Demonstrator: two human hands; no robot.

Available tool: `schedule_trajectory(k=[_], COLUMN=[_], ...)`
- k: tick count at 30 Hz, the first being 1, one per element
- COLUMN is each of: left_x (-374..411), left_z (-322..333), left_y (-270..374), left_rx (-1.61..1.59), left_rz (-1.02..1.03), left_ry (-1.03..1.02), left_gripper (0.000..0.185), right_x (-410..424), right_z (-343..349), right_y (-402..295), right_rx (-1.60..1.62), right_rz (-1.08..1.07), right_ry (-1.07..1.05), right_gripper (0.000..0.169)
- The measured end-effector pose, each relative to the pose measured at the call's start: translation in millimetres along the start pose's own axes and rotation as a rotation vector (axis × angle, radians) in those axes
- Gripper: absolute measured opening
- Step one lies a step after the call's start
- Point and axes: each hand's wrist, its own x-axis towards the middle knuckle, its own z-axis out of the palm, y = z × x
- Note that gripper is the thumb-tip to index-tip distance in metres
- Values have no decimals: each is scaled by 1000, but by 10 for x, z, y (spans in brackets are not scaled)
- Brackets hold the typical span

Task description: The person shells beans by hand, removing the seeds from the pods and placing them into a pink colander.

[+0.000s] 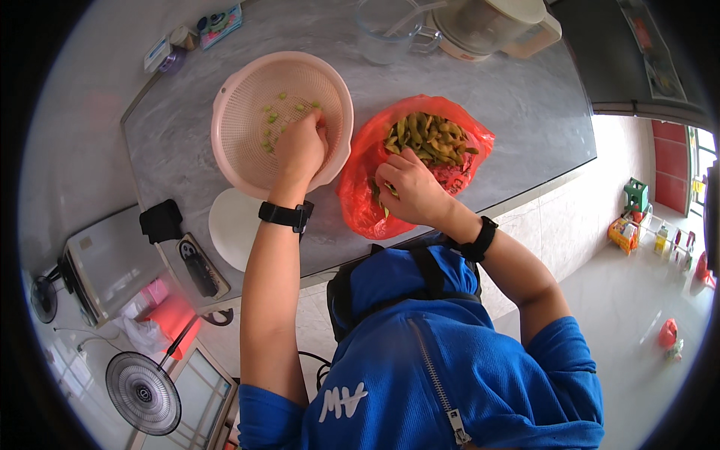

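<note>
My left hand (302, 142) reaches into a pink plastic colander (242, 107), its fingers curled and mostly hidden from above, so whether it holds a bean cannot be told. Several shelled green beans (272, 118) lie scattered on the colander's mesh bottom. To the right, a red plastic bag (360, 163) lies wide open with a pile of soybean pods (430, 132) at its far side. Over the bag's near part is my right hand (409, 185), fingers bent inward above some green pods or empty hulls (388, 192); what its fingertips touch is hidden.
A white plate (228, 228) lies below the colander, beside a phone (199, 267) and a black cloth item (161, 219). At the far edge stand a glass jug (388, 34) and a lidded appliance (484, 28). Small packages (219, 25) sit at the back left of the grey counter (180, 112).
</note>
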Motion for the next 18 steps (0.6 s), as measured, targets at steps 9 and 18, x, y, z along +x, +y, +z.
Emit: schedule_trajectory(k=[9,18], left_x=[-236,-1025], left_z=[-318,126], left_y=[-39,649], left_rx=[-259,-21], left_rz=[60,348], left_ry=[10,-58], left_gripper=[8,10], right_x=[-173,-365], right_z=[-89,-47], right_y=[10,92], right_rx=[43,-193], right_rz=[61,96], right_ry=[36,53], right_gripper=[12,9])
